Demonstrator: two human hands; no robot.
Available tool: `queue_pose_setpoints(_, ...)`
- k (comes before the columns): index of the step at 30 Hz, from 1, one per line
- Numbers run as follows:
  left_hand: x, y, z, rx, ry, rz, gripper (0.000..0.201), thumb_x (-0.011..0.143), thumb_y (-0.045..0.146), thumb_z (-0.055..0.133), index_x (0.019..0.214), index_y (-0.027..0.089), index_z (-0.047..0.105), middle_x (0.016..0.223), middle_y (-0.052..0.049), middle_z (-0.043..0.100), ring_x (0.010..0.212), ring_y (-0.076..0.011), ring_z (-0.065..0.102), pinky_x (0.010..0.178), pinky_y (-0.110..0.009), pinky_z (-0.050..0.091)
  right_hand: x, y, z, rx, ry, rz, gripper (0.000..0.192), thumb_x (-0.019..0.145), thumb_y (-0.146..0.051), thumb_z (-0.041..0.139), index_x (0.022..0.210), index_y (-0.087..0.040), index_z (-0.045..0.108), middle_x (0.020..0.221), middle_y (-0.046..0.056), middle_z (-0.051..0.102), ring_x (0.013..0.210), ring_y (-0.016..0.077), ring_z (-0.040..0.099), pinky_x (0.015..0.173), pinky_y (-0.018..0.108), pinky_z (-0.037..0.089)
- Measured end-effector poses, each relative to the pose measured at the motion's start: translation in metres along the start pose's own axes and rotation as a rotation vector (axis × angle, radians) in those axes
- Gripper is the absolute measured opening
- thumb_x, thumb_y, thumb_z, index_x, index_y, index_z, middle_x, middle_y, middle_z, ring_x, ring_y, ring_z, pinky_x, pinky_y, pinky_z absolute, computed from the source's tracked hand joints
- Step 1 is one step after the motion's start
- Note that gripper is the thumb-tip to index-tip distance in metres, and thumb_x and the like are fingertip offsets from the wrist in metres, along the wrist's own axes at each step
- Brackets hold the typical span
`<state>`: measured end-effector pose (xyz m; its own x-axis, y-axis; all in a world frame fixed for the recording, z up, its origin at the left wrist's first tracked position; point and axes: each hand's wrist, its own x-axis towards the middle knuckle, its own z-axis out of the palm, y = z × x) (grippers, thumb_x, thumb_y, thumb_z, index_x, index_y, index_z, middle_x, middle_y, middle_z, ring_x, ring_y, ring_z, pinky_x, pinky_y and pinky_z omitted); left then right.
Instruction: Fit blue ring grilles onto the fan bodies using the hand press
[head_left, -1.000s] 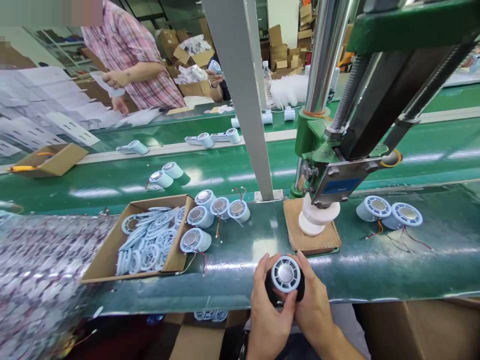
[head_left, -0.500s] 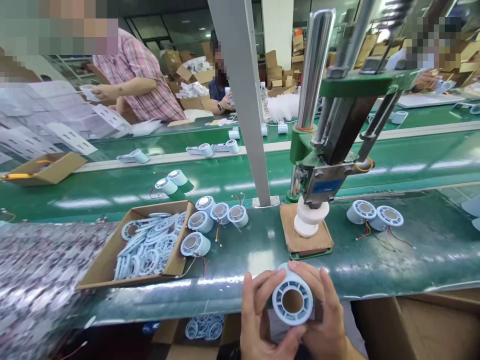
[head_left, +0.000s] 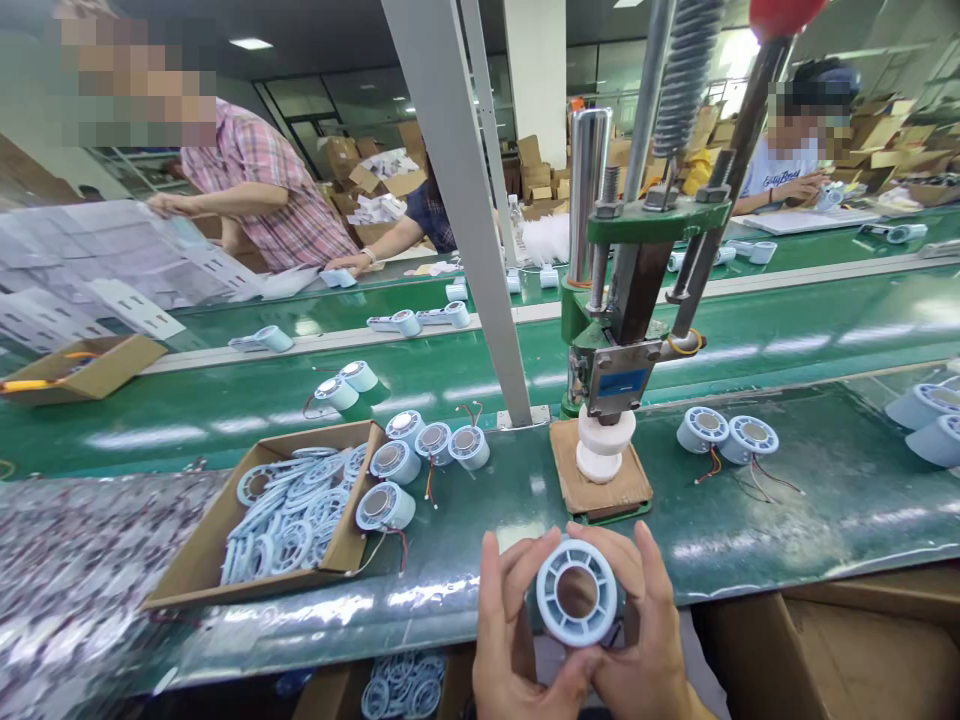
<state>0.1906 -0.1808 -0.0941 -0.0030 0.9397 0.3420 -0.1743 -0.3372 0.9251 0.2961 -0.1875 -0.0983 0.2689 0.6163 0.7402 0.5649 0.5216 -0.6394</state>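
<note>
Between my left hand (head_left: 514, 625) and my right hand (head_left: 641, 625) is a light-blue round fan housing (head_left: 576, 632), its spoked ring face turned up toward me and a brown disc in its middle. Fingers and thumbs of both hands curl round its sides, just off the near edge of the bench. Behind it stands a green hand press (head_left: 626, 370) with a white pressing block (head_left: 606, 450) over a cardboard-covered base (head_left: 562, 490). To the left, several similar motor housings (head_left: 386, 507) with wires sit beside a carton (head_left: 176, 590) of loose light-blue rings (head_left: 292, 535).
Two more housings (head_left: 752, 440) stand right of the press. A grey post (head_left: 480, 230) rises behind the bench. Open cartons (head_left: 870, 650) lie below the bench edge. Across the green conveyor (head_left: 225, 400), a person in a plaid shirt (head_left: 255, 190) and other people work.
My view has shifted slightly, and the press now shows further left. Both hands still hold the housing, its face turned a little more upright. Across the line, a co-worker's arm has reached left to a light-blue part.
</note>
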Motion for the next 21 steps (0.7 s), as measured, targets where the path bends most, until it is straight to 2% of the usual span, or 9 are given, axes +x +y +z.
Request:
queue_pose_setpoints(3, 0.003, 0.004, 0.0, 0.034, -0.042, -0.041, 0.096, 0.087, 0.048, 0.073, 0.16, 0.022, 0.017, 0.135, -0.017, 0.065, 0.133, -0.0292, 0.056, 0.107, -0.04, 0.05, -0.003, 0.0, 0.001, 0.103, -0.008, 0.114, 0.088, 0.094, -0.032, 0.066, 0.161, -0.022, 0.01, 0.119, 0.016, 0.072, 0.113, 0.025, 0.071, 0.095, 0.043, 0.06)
queue_pose_setpoints(7, 0.004, 0.005, -0.001, 0.106, -0.072, -0.043, 0.094, 0.088, 0.049, 0.072, 0.16, 0.023, 0.018, 0.14, -0.017, 0.062, 0.134, -0.0308, 0.055, 0.11, -0.043, 0.048, -0.004, 0.002, 0.002, 0.165, -0.009, 0.173, 0.092, 0.09, -0.027, 0.071, 0.161, -0.024, 0.012, 0.121, 0.015, 0.072, 0.113, 0.0256, 0.071, 0.096, 0.042, 0.06)
queue_pose_setpoints(14, 0.002, -0.004, -0.008, 0.184, -0.127, -0.089, 0.093, 0.083, 0.057, 0.073, 0.157, 0.023, 0.029, 0.152, -0.019, 0.05, 0.137, -0.0371, 0.05, 0.11, -0.051, 0.046, 0.0, 0.005, -0.001, 0.116, -0.023, 0.13, 0.087, 0.093, -0.026, 0.066, 0.161, -0.024, 0.011, 0.122, 0.014, 0.071, 0.114, 0.0246, 0.07, 0.095, 0.041, 0.061)
queue_pose_setpoints(17, 0.002, -0.007, -0.009, 0.203, -0.141, -0.092, 0.087, 0.083, 0.057, 0.073, 0.154, 0.024, 0.035, 0.152, -0.017, 0.05, 0.137, -0.0367, 0.05, 0.113, -0.051, 0.043, 0.001, 0.005, -0.001, 0.098, -0.02, 0.107, 0.086, 0.094, -0.027, 0.066, 0.161, -0.022, 0.012, 0.121, 0.015, 0.071, 0.113, 0.0246, 0.071, 0.093, 0.04, 0.061)
queue_pose_setpoints(21, 0.006, -0.007, -0.009, 0.212, -0.16, -0.084, 0.084, 0.084, 0.057, 0.071, 0.153, 0.023, 0.036, 0.149, -0.017, 0.053, 0.135, -0.0361, 0.053, 0.113, -0.05, 0.043, 0.001, 0.004, -0.001, 0.066, -0.01, 0.162, 0.091, 0.089, -0.026, 0.071, 0.16, -0.022, 0.014, 0.117, 0.014, 0.073, 0.108, 0.0249, 0.073, 0.092, 0.039, 0.062)
